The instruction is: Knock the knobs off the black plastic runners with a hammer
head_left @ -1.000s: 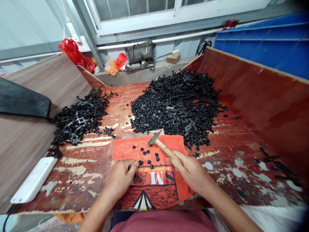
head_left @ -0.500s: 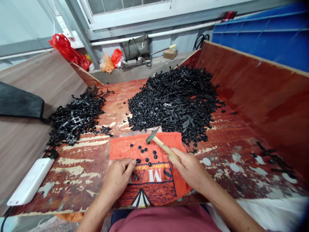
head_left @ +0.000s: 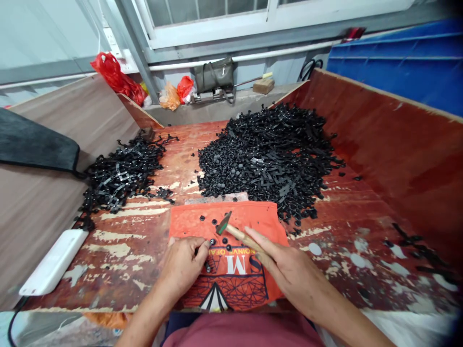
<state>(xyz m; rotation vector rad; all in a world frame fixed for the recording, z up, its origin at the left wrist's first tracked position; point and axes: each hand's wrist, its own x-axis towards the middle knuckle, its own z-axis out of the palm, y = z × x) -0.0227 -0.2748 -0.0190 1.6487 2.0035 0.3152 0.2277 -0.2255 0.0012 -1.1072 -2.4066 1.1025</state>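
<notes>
My right hand [head_left: 282,262] grips the wooden handle of a small hammer [head_left: 237,233], its metal head tilted above an orange printed cloth [head_left: 249,289]. My left hand [head_left: 186,262] rests on the cloth's left side, thumb and fingers pinched on a small black part [head_left: 208,267], mostly hidden by the hand. Just past the thumb tip sits a round black stud [head_left: 212,242]. Several similar black studs [head_left: 202,218] lie scattered on the cloth, some behind the hammer.
Behind the cloth rises a large heap of black pieces [head_left: 267,159]. A smaller pile of black linked strips [head_left: 123,173] lies at left, near a white power bank-like box [head_left: 54,262]. Wooden boards [head_left: 390,125] wall the worn red table; a blue crate [head_left: 398,62] stands beyond.
The hammer head has dropped lower and nearer to my left hand. My left hand keeps its pinch at about the same place on the cloth. The whole view has shifted slightly.
</notes>
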